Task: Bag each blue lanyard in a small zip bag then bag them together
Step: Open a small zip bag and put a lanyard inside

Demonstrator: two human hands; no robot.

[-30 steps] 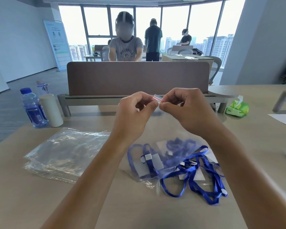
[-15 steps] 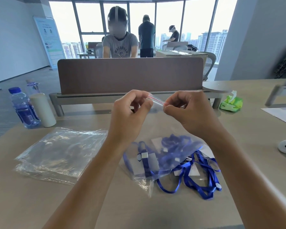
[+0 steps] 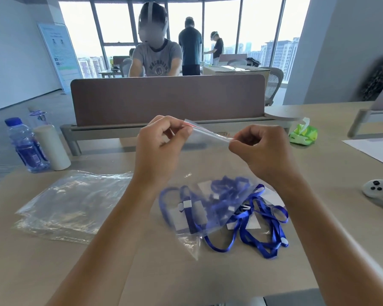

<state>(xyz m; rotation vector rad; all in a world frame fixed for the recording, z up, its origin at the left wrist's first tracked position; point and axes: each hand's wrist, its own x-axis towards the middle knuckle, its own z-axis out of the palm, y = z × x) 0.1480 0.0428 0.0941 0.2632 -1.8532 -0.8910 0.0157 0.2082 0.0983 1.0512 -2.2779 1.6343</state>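
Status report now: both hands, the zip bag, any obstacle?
Left hand and right hand pinch the top strip of the clear plastic zip bag. Blue lanyard inside. Loose blue lanyards beneath; nothing blocking.

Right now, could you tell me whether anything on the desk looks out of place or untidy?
Nothing is spilled or damaged. The loose blue lanyards lie in a tangled heap on the table, partly under the zip bag that the left hand and right hand pinch by its top strip.
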